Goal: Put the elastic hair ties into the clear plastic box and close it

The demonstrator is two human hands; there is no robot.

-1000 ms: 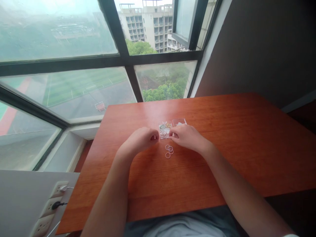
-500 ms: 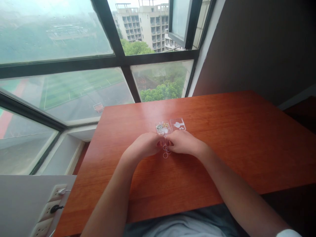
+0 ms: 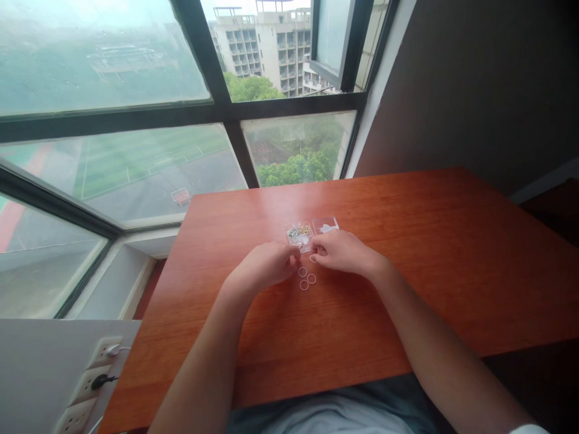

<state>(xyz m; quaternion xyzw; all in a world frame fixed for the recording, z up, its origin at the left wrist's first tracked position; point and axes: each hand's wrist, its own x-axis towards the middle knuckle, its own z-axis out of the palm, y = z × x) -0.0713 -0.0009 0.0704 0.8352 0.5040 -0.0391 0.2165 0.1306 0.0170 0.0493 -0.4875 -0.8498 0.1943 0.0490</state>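
A small clear plastic box (image 3: 309, 248) lies on the table, with gold and silver rings and pale rings in its compartments. My left hand (image 3: 270, 264) is at its near left corner, fingers closed; what they hold, if anything, is hidden. Just right of the box, my right hand (image 3: 342, 252) pinches a pale ring (image 3: 312, 258) between thumb and finger. Three more pale rings lie on the wood between my hands and nearer to me: an upper ring (image 3: 303, 267), a right ring (image 3: 315, 279) and a lower ring (image 3: 304, 290).
The box's clear lid (image 3: 319, 221) lies open behind my right hand, a white shape showing on it. All this rests on a reddish wooden table (image 3: 407, 217) beside large windows (image 3: 289, 108). Wall sockets (image 3: 88, 386) with plugs are at the lower left.
My right hand has shifted a little right and up, away from my left hand, with a pale ring in its fingers. The three loose rings now lie apart in plain view.
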